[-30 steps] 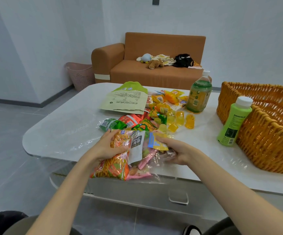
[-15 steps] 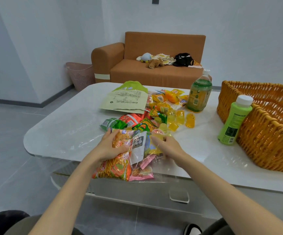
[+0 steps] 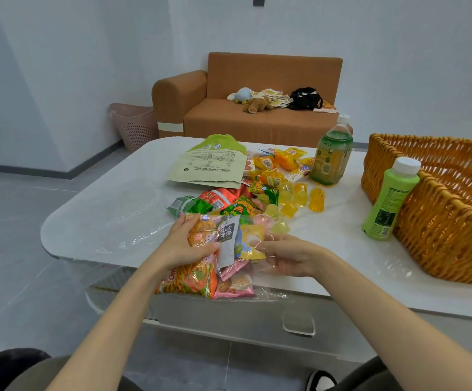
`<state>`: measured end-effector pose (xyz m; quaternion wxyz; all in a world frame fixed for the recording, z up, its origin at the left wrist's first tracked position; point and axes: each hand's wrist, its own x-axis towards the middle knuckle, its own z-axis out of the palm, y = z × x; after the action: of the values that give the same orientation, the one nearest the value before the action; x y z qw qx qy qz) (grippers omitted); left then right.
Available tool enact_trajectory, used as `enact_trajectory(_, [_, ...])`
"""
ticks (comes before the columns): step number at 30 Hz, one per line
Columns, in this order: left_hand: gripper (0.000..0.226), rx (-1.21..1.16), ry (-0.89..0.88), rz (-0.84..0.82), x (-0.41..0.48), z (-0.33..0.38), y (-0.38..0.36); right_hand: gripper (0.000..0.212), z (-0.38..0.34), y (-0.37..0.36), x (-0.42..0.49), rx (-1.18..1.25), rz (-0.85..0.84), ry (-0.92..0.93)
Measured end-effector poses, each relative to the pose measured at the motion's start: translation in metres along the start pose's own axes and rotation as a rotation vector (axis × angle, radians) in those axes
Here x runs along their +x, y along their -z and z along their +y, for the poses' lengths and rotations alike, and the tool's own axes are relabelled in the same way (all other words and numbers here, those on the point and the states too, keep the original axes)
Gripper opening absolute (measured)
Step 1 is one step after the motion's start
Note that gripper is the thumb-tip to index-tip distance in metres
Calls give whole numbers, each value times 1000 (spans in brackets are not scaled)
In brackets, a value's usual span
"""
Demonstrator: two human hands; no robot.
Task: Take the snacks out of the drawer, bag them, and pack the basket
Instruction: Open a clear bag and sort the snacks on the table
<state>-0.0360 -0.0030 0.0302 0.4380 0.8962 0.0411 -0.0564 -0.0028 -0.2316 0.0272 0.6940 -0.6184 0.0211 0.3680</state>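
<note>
Head camera: the clear plastic bag (image 3: 229,275) of snacks lies at the near edge of the white table (image 3: 110,210), its bottom hanging slightly over the edge. My left hand (image 3: 189,246) grips its left side, fingers wrapped over the orange stick-snack packet (image 3: 195,280) inside. My right hand (image 3: 288,258) pinches the film on the right, thumb against a yellow packet (image 3: 250,238). I judge the load light but bulky. The film is thin, slick and floppy, so packets will slide and the bag will sag if I lift by one corner. The puffed packets crush easily, so I would gather the mouth in one hand and support the bottom with the other. The wicker basket (image 3: 440,235) stands well apart on the right, and loose jelly cups (image 3: 299,196) lie just beyond the bag.
</note>
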Motion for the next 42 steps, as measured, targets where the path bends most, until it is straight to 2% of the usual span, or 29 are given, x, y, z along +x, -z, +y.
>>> enact_trajectory(2, [93,-30,1,7,-1,0,0,27,2,-7,0,42,-69,50])
enact_trajectory(3, [94,-16,-2,18,-1,-1,0,25,4,-10,1,-29,-54,91])
enact_trajectory(5, [102,17,2,34,-1,-3,0,28,8,-14,5,-344,103,162])
enact_trajectory(7, [108,19,14,39,-2,-3,-1,44,9,-13,7,-637,205,182])
enact_trajectory(11, [119,37,23,63,-8,2,-6,72,9,-12,7,-762,375,285])
enact_trajectory(13, [116,64,20,73,-11,5,-7,67,7,-14,4,-771,550,378])
enact_trajectory(15, [116,88,32,72,-13,7,-8,47,6,-17,1,-787,651,482])
enact_trajectory(18, [112,127,48,84,-14,10,-10,22,4,-19,-1,-633,576,512])
enact_trajectory(20, [104,149,49,102,-14,11,-11,28,1,-20,-1,-473,487,416])
enact_trajectory(23, [105,173,42,115,-13,11,-13,39,-5,-21,1,-450,411,308])
enact_trajectory(26, [108,203,9,130,-12,12,-15,26,-3,-23,7,-435,433,311])
enact_trajectory(29, [110,240,-20,137,-13,13,-16,26,0,-27,14,-360,482,332])
enact_trajectory(32, [110,230,-5,107,-13,12,-14,26,-3,-28,13,-284,451,280])
enact_trajectory(35, [109,191,2,86,-12,11,-10,13,-5,-26,6,-250,417,221])
enact_trajectory(37, [109,176,8,79,-13,11,-9,19,-4,-23,5,-232,423,200])
enact_trajectory(40, [109,180,7,77,-14,11,-10,12,-4,-20,2,-281,435,175])
enact_trajectory(42, [109,186,2,79,-13,11,-11,17,-4,-22,-1,-310,428,186])
